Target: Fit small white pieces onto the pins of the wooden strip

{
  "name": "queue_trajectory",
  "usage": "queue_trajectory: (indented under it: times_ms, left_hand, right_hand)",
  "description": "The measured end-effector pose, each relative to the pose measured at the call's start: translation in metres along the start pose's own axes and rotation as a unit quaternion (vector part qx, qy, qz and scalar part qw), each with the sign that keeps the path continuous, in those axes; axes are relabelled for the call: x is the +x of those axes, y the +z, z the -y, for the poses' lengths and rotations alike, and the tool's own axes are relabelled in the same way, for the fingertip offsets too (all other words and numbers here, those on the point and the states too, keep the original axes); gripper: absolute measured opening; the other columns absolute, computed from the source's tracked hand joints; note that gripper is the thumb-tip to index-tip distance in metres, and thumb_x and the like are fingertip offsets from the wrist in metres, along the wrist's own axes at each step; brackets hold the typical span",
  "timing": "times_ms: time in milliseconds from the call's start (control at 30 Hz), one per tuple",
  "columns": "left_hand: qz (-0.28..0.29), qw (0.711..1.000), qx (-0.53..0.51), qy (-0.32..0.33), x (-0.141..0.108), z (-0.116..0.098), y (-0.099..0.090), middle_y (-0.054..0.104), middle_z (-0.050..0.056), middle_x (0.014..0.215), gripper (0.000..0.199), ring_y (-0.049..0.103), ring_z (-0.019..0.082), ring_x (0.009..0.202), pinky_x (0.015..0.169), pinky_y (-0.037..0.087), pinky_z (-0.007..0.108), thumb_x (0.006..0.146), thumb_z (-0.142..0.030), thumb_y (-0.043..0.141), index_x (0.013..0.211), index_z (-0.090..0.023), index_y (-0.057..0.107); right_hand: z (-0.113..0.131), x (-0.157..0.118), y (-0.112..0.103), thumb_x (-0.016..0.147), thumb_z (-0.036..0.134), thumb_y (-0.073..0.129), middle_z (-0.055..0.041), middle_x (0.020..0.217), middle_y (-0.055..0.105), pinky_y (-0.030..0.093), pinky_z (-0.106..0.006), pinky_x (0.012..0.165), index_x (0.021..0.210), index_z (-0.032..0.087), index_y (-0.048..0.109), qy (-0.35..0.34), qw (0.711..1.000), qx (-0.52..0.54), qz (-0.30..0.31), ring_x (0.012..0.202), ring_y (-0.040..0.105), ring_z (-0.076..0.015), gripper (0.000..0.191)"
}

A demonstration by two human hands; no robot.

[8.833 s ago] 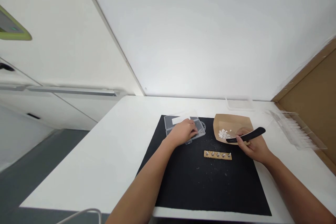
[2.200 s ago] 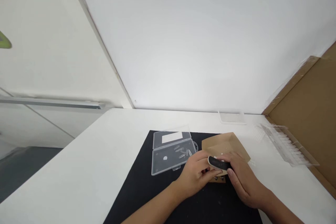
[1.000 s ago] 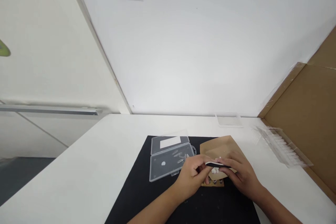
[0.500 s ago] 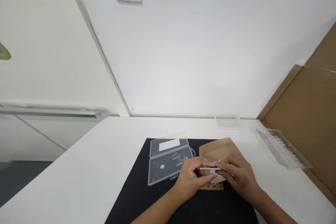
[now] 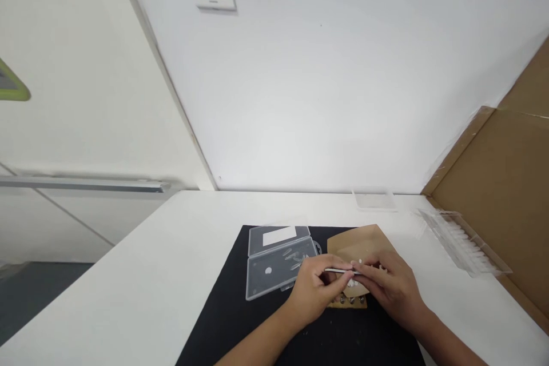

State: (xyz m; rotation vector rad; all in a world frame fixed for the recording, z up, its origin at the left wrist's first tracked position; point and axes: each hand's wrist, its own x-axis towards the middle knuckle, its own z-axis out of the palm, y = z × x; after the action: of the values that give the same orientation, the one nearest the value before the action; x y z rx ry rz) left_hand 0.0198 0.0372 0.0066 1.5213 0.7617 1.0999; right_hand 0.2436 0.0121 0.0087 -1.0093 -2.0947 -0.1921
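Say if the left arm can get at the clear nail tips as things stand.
Likely yes: the lid of the case is folded back, and the clear nail tips lie right beside the left grip. But that grip is occupied at the nail file.

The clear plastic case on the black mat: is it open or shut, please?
Open: the far half lies spread behind the near half, where small clear pieces show.

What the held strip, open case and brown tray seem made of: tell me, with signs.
Strip: perhaps plastic or coated card, finish unclear; mainly a thin, pale edge shows.
Case: likely plastic, clear and smooth; the black mat shows through it.
Tray: probably paperboard, matte; plain brown, with thin sides.
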Motion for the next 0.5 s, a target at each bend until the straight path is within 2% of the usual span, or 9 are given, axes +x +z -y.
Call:
queue_trajectory:
  times_ms: [233, 333, 500]
  left_hand:
    - [0.015, 0.999, -0.022, -0.035, -0.0038, -0.0025, 0.0021, 0.08, 0.012, 0.097, 0.036, 0.066, 0.009, 0.046, 0.043, 0.05, 0.017, 0.091, -0.049, 0.076, 0.098, -0.014, 0.081]
    - [0.024, 1.0, -0.01, -0.018, -0.005, 0.0003, 0.0034, 0.08, 0.012, 0.097, 0.036, 0.066, 0.01, 0.046, 0.043, 0.051, 0.018, 0.093, -0.05, 0.075, 0.1, -0.015, 0.082]
    - [0.035, 0.999, 0.006, 0.008, -0.0053, 0.0002, 0.0037, 0.081, 0.011, 0.097, 0.035, 0.068, 0.011, 0.047, 0.045, 0.054, 0.02, 0.095, -0.049, 0.073, 0.103, -0.016, 0.083]
  right_hand:
    - [0.0017, 0.0015, 0.0, 0.099, 0.028, 0.073, -0.0053, 0.095, 0.074, 0.058, -0.034, 0.072, 0.12, 0.028, 0.075, 0.015, 0.999, 0.051, -0.011, 0.085, 0.07, -0.0198, 0.022]
    - [0.0016, 0.0022, 0.0002, 0.099, 0.03, 0.071, -0.0056, 0.096, 0.075, 0.06, -0.036, 0.076, 0.119, 0.029, 0.076, 0.027, 0.998, 0.058, -0.014, 0.088, 0.072, -0.0213, 0.02]
    - [0.0041, 0.0058, -0.0008, 0.098, 0.022, 0.071, -0.0036, 0.092, 0.074, 0.058, -0.035, 0.072, 0.12, 0.03, 0.077, 0.021, 0.996, 0.079, -0.034, 0.082, 0.07, -0.0196, 0.023]
